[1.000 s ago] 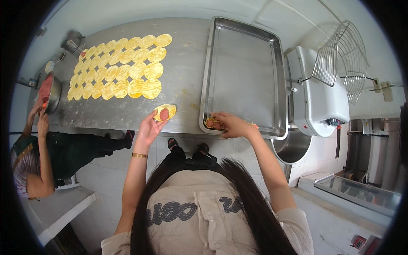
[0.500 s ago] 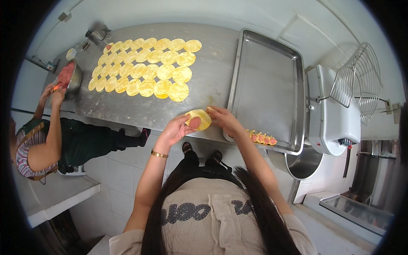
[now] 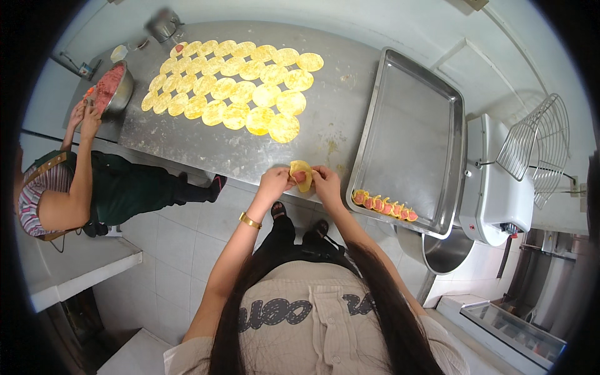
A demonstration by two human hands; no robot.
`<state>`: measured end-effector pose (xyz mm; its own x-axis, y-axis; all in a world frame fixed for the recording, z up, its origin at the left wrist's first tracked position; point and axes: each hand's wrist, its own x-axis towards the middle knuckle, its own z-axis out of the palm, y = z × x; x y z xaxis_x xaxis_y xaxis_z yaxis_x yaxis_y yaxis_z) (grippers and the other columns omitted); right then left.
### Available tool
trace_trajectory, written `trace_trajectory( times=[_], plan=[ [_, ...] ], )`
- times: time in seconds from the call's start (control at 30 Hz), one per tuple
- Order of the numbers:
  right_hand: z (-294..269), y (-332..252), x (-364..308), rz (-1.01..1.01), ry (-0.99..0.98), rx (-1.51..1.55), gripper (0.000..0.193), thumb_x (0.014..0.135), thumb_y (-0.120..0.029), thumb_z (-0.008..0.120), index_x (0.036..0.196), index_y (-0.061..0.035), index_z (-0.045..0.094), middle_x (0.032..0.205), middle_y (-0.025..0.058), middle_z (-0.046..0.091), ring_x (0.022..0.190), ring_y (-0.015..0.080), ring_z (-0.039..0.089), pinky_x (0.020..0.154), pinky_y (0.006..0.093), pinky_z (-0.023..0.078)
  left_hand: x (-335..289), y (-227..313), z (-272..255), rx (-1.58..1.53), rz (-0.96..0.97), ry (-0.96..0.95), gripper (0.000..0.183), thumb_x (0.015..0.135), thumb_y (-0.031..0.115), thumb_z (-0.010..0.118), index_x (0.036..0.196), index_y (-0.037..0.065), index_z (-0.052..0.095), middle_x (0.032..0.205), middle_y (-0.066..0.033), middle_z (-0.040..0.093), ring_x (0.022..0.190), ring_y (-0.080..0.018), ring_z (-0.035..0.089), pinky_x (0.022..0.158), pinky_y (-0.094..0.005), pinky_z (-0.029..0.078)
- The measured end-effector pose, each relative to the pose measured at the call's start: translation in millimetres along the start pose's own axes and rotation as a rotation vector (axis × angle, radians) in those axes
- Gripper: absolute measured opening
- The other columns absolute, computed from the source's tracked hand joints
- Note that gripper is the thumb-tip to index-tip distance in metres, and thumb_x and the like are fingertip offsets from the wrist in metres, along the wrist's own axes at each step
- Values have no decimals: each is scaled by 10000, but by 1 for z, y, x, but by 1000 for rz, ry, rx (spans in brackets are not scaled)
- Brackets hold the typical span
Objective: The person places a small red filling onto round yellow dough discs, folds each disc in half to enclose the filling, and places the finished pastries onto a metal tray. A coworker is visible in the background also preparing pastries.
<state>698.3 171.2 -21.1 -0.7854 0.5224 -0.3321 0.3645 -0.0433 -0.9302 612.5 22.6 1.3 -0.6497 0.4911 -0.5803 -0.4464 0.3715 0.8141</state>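
Over the table's near edge, a round yellow dough wrapper point(image 3: 302, 165) is pinched between my two hands, its sides bent up around a lump of pink minced meat point(image 3: 300, 177). My left hand point(image 3: 275, 183) grips its left side and my right hand point(image 3: 327, 183) its right side, fingers closed on the edges. Just right of my right hand, a row of several filled yellow dumplings point(image 3: 386, 207) stands along the near end of a big metal tray point(image 3: 412, 131). Rows of flat yellow wrappers point(image 3: 234, 87) cover the table beyond my left hand; one at the far left corner bears some meat.
At the left, a co-worker's hands point(image 3: 87, 115) work at a steel bowl point(image 3: 127, 94) of minced meat. Right of the tray stands a white machine point(image 3: 500, 194) with a wire guard point(image 3: 534, 137); a large steel bowl point(image 3: 447, 255) sits beneath. The steel table point(image 3: 187, 140) has flour marks.
The wrapper, earlier held fairly flat by my left hand, is now folded up at the sides around the meat. My right hand has closed on its right edge. The whole view has shifted somewhat.
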Motion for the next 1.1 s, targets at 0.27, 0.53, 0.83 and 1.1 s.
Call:
trace_trajectory(
  times=[0.27,0.53,0.83,1.1],
  plan=[
    [-2,-6,-14,-63,-95,323,246,831,-11,615,1069,31,661,922,93,690,843,136,638,767,251,495,-17,4,14,-171,267,82,250,925,52,564,1163,-10,608,969,-64,654,835,-106,635,718,-217,534],
    [-10,-28,-17,-60,-64,525,192,856,-45,657,1037,15,633,944,49,662,858,117,617,783,245,482,-22,12,11,-386,277,89,51,904,82,636,935,58,603,931,-32,639,833,-101,633,703,-233,545],
    [-8,-40,-31,-102,-34,323,234,821,-29,680,1043,39,647,945,66,676,893,133,623,800,255,485,-32,23,14,-330,370,-1,121,867,75,678,862,68,558,870,6,625,787,-78,606,618,-200,464],
    [-21,-35,-21,-152,-25,71,281,792,6,686,1068,30,641,973,62,673,877,117,626,792,258,502,-29,13,11,-437,234,-54,169,824,-36,678,978,12,626,1046,-39,616,986,-119,603,778,-266,523]
  ],
)
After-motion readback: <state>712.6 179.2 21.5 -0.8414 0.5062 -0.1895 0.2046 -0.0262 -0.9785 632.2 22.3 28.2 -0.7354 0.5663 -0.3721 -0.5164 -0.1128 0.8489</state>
